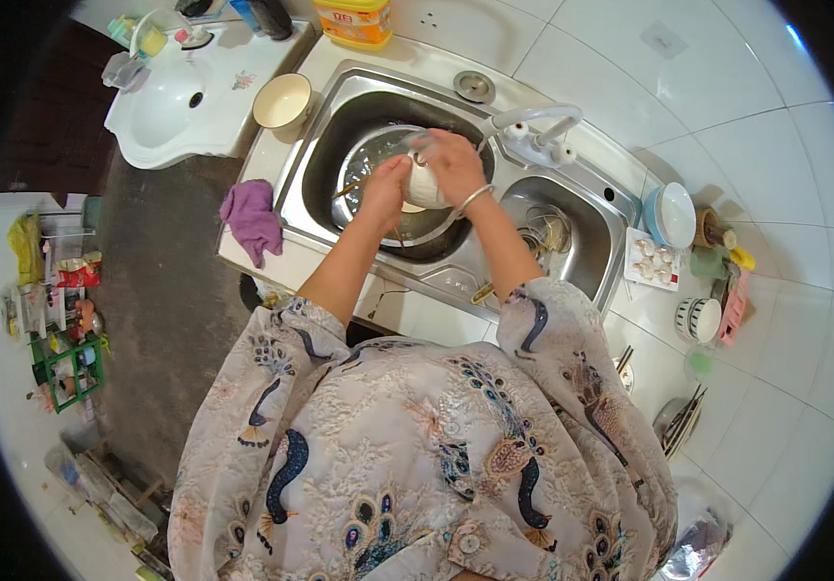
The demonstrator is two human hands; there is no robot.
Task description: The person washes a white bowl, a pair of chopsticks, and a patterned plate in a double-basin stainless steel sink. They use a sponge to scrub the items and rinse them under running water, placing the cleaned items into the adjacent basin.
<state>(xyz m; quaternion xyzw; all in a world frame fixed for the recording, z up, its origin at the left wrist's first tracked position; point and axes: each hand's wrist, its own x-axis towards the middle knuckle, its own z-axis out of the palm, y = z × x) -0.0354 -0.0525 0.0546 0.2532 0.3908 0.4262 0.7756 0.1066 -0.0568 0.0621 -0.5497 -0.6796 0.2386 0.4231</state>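
Observation:
Over the left sink basin I hold a white bowl point(423, 186) tipped on its side between both hands. My left hand point(384, 196) grips its near left side, thumb up along the wall. My right hand point(452, 167), with a bangle at the wrist, is closed round its upper right side; some of those fingers are hidden or blurred. Beneath them a round metal washbasin point(415, 229) with water sits in the sink point(308, 190). A thin brown stick, perhaps a chopstick point(347, 190), leans at the washbasin's left side.
The faucet point(545, 126) stands behind the right sink basin point(586, 242), which holds a glass-like item point(556, 232). A cream bowl point(282, 102) and purple cloth point(252, 221) lie left. Right are a blue bowl point(671, 215), an egg tray point(651, 259) and patterned bowls point(698, 320).

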